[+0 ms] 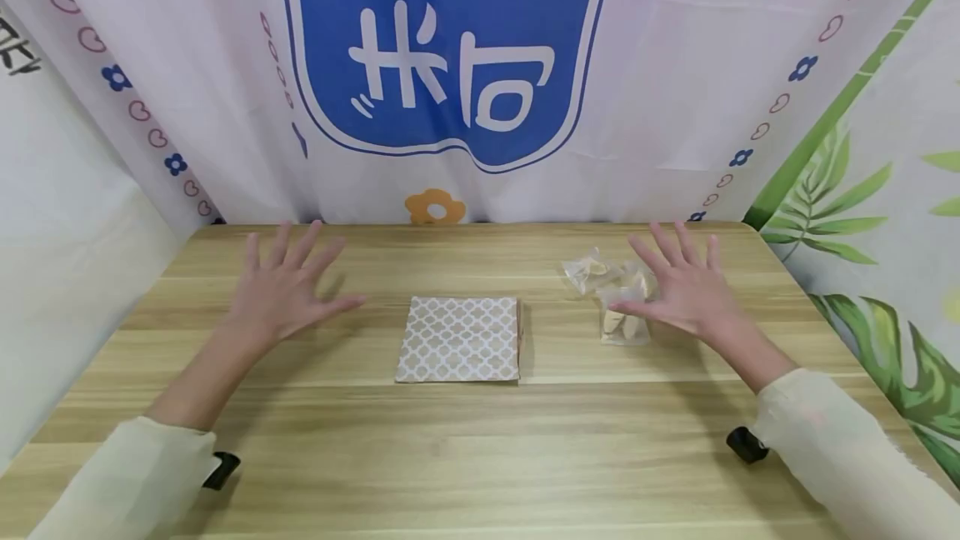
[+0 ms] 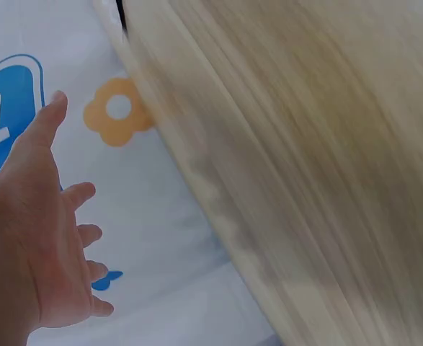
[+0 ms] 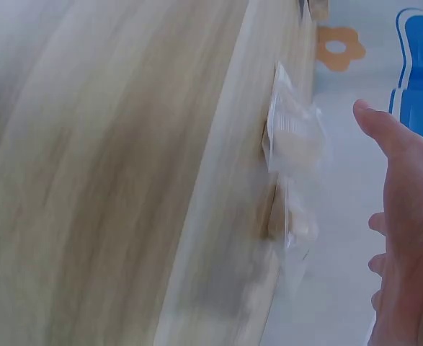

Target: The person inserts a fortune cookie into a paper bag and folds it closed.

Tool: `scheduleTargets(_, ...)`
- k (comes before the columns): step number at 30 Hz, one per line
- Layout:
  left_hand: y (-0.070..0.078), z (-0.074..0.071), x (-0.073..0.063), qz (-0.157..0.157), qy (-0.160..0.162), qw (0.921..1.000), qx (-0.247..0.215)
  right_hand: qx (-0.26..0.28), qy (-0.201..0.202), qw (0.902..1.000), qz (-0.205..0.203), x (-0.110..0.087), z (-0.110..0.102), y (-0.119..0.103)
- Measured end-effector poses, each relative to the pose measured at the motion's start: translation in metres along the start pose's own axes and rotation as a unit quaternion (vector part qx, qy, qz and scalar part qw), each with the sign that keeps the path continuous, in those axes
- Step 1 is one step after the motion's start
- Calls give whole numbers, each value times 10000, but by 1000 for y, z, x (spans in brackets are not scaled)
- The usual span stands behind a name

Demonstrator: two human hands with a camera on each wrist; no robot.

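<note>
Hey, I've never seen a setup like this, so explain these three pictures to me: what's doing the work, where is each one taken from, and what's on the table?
There's no machine here, just someone's two bare hands: the left hand and the right hand. The widest picture comes from a camera worn on the head, looking forward and down. The other two come from cameras worn on the wrists, each looking along its own hand. On the wood-grain table lies a flat, rectangular patterned item in beige and white. To its right are some small clear packets with pale pieces inside; I can't tell what those are. Both hands have their fingers spread and hold nothing.
</note>
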State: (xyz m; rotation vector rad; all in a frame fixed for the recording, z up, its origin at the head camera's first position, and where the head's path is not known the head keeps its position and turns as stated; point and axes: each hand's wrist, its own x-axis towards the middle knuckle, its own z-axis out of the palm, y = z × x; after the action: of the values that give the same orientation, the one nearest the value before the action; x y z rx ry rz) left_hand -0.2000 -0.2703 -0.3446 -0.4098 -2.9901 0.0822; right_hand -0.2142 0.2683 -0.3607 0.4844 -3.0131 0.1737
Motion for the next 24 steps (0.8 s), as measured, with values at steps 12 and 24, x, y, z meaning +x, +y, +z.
scheduleTargets(12, 21, 2, 6, 237, -106, 9996, -143, -1, 84, 9993, -356, 2, 6, -19)
scheduleTargets(24, 40, 3, 12, 516, -118, 9985, -101, 17, 98, 9982, -585, 3, 8, -38)
